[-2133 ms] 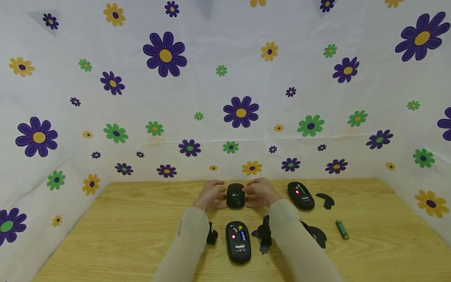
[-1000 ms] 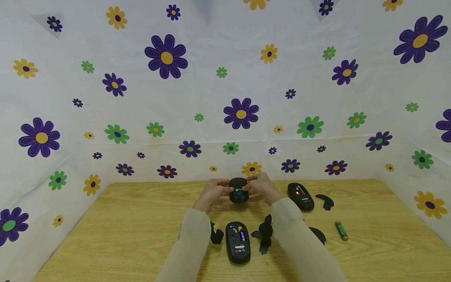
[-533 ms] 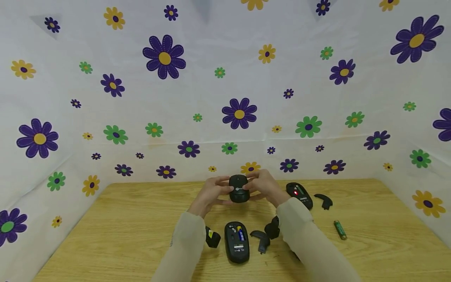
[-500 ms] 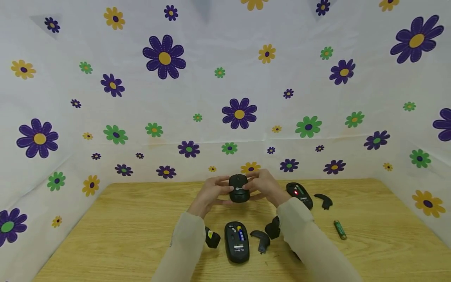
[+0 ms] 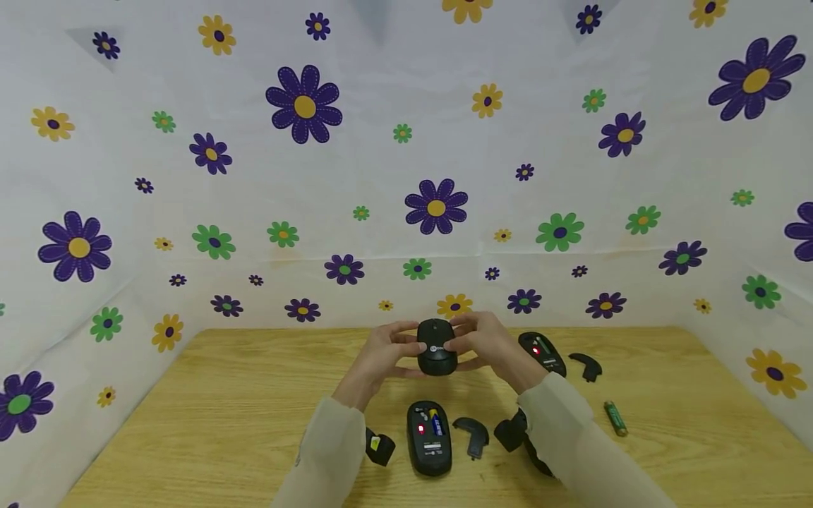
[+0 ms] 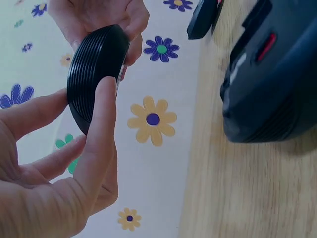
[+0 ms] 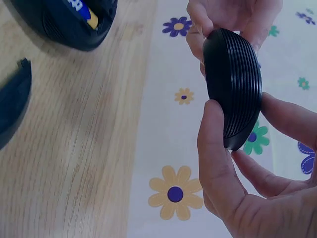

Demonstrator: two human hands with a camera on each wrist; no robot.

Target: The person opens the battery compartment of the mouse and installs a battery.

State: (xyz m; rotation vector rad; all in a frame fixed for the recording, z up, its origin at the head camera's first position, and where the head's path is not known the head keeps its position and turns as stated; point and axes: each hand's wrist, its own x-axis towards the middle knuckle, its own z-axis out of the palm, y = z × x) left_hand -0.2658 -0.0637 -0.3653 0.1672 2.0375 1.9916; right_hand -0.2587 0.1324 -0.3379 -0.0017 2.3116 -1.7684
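Both hands hold a black computer mouse above the back of the table, its top side toward the head camera. My left hand grips its left edge between thumb and fingers, and my right hand grips the right edge the same way. Ribbed sides of the mouse show in both wrist views; its underside is hidden in the head view. Nearer the front lies a second mouse, bottom up, with a blue and yellow battery inside and a red light on. A curved black cover lies beside it.
At the back right a third mouse lies bottom up, a curved cover next to it. A green battery lies on the right of the wooden table. A black piece is partly hidden by my right forearm. A flowered cloth stands behind.
At first the mouse sat on the table between my hands. Both hands have since gripped and raised it, then brought it slightly nearer. My right forearm has shifted right, uncovering the curved cover.
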